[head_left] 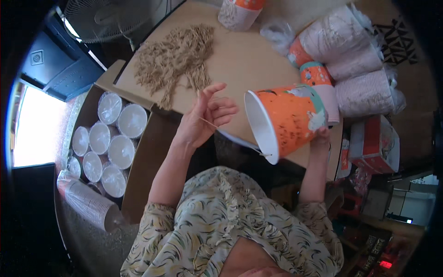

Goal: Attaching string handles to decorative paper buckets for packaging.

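My right hand (322, 136) grips an orange paper bucket (295, 122) at its base. The bucket lies tilted on its side, its white mouth toward my left hand. My left hand (207, 115) is raised palm-up left of the mouth, fingers apart and slightly curled. A thin cord (208, 123) crosses its palm and runs toward the bucket, blurred on the way; a cord end shows at a hole in the lower rim. Whether both are one cord I cannot tell. A heap of tan cords (175, 60) lies on the table (249, 55) beyond my left hand.
At the far right lie wrapped stacks of paper buckets (364, 90), with an orange-and-pink stack (318, 76) beside them. Another stack (240, 16) stands at the back. Left, a cardboard box (152, 157) holds several wrapped stacks. A fan (108, 18) and a red-and-white box (376, 143) flank the table.
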A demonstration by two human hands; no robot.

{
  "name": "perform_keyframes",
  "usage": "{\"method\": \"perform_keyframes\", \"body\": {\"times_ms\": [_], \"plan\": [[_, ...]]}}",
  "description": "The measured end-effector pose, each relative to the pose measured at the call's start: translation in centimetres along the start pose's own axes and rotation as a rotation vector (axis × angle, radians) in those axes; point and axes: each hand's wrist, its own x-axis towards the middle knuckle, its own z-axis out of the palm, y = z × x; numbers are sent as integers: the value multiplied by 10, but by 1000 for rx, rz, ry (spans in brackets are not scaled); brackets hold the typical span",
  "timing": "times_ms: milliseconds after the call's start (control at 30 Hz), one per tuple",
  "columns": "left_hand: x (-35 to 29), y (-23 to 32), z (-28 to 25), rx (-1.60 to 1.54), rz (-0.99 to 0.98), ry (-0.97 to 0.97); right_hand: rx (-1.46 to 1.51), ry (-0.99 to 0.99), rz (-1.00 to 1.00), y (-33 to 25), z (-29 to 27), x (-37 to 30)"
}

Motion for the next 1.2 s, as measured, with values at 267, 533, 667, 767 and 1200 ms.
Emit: {"method": "perform_keyframes", "body": {"times_ms": [267,533,667,767,1200], "plan": [[34,-6,-85,-476,198,-159,-778,-606,-298,-126,144,210],[66,-53,-95,590,212,316,-1029,-843,-276,-162,274,374],[51,-104,-90,1025,108,174,-1485,-690,-543,-156,289,439],[50,-109,-87,1469,373,16,-1622,-665,-612,-149,288,471],[57,-107,-86,1510,386,73,-1470,-231,-203,-145,175,571]]}}
